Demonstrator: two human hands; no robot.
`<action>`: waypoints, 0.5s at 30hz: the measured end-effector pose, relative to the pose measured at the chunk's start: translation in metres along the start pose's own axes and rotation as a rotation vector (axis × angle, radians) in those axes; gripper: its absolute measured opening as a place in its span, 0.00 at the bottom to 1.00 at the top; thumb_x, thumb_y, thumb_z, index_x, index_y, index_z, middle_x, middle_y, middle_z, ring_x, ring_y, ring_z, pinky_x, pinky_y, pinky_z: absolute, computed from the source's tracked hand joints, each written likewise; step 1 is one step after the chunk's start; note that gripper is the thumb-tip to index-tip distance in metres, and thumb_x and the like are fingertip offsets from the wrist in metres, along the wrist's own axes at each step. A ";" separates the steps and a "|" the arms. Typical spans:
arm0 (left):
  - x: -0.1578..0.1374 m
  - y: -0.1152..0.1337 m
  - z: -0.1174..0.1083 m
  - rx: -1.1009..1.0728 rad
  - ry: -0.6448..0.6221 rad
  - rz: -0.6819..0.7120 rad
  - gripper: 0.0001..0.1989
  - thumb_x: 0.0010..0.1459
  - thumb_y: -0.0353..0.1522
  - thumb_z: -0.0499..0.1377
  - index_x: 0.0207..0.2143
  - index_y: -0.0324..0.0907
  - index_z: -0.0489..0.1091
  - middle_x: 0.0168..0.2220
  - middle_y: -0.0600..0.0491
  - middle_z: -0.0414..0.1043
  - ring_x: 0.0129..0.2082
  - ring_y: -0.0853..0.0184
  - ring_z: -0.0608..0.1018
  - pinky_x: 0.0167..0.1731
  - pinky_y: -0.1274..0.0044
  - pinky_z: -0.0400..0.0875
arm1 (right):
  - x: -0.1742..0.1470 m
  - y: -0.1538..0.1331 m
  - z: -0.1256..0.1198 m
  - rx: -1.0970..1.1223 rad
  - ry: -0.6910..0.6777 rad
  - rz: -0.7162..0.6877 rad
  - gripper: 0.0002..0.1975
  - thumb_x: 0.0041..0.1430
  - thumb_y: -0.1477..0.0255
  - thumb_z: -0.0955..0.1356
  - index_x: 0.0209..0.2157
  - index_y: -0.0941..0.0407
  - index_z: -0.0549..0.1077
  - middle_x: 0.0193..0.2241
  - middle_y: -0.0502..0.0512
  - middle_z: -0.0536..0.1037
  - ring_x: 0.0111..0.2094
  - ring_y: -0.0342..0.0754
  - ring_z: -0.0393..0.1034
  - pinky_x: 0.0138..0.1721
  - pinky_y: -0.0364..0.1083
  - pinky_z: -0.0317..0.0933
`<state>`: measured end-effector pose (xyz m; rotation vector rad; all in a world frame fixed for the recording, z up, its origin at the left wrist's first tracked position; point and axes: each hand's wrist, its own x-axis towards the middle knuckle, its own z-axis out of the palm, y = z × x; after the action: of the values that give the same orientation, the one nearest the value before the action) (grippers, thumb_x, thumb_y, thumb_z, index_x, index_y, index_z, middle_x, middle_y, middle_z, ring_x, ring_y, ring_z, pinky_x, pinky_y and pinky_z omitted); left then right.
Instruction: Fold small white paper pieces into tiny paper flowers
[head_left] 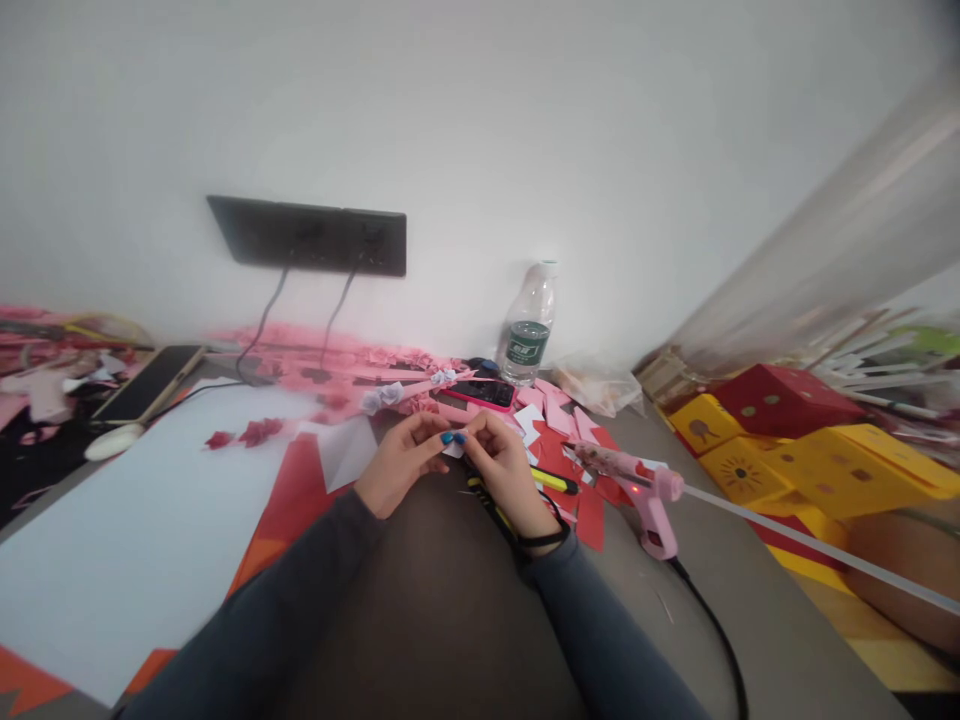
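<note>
Left hand: left hand (401, 462) curled, fingertips pinching the paper piece (453, 449) from its left side.
Right hand: right hand (504, 462) curled likewise, pinching the same piece from the right; dark band at the wrist.
Paper piece: small, white, held between both hands just above the table edge; shape and long axis too small to tell, possibly folded.
Key relation: piece lies dead centre between the two sets of fingertips, both hands equally near, thumbs meeting over it.
Glue gun: pink glue gun (651, 490) rests on its stand to the right, near the right hand, nozzle pointing left toward the hands.
Knife: yellow knife (556, 481) lies just beside the right hand.
Phone: pink phone (484, 393) beyond the hands.
Bottle: bottle (529, 325) upright at the wall.
</note>
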<state>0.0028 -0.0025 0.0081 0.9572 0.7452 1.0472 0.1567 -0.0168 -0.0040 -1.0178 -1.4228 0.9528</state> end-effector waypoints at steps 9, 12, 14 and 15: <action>0.002 -0.001 -0.007 0.247 0.003 0.083 0.16 0.47 0.42 0.70 0.30 0.37 0.75 0.25 0.53 0.75 0.24 0.70 0.76 0.24 0.80 0.73 | 0.000 -0.001 0.000 0.040 -0.031 0.034 0.21 0.59 0.50 0.67 0.27 0.54 0.64 0.20 0.45 0.64 0.19 0.41 0.55 0.20 0.42 0.50; 0.002 -0.002 -0.007 0.311 0.018 0.131 0.16 0.49 0.42 0.69 0.29 0.37 0.75 0.23 0.53 0.74 0.22 0.70 0.76 0.23 0.79 0.74 | 0.000 -0.001 0.000 0.026 -0.027 0.029 0.21 0.59 0.50 0.67 0.27 0.54 0.64 0.20 0.46 0.64 0.21 0.42 0.55 0.22 0.42 0.51; 0.001 -0.002 -0.006 0.318 0.023 0.142 0.17 0.48 0.42 0.69 0.28 0.37 0.74 0.22 0.54 0.73 0.22 0.70 0.75 0.23 0.79 0.74 | -0.001 -0.001 0.001 0.029 -0.023 0.023 0.21 0.60 0.51 0.67 0.26 0.54 0.63 0.21 0.46 0.64 0.22 0.43 0.56 0.23 0.43 0.51; 0.001 -0.002 -0.006 0.320 0.026 0.147 0.17 0.48 0.42 0.69 0.27 0.37 0.73 0.22 0.55 0.72 0.22 0.70 0.75 0.23 0.79 0.74 | -0.001 -0.001 0.001 0.031 -0.021 0.020 0.21 0.60 0.51 0.66 0.26 0.54 0.63 0.21 0.46 0.64 0.22 0.43 0.56 0.23 0.43 0.51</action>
<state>-0.0010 -0.0004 0.0036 1.2894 0.8916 1.0883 0.1560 -0.0181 -0.0032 -1.0033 -1.4132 1.0006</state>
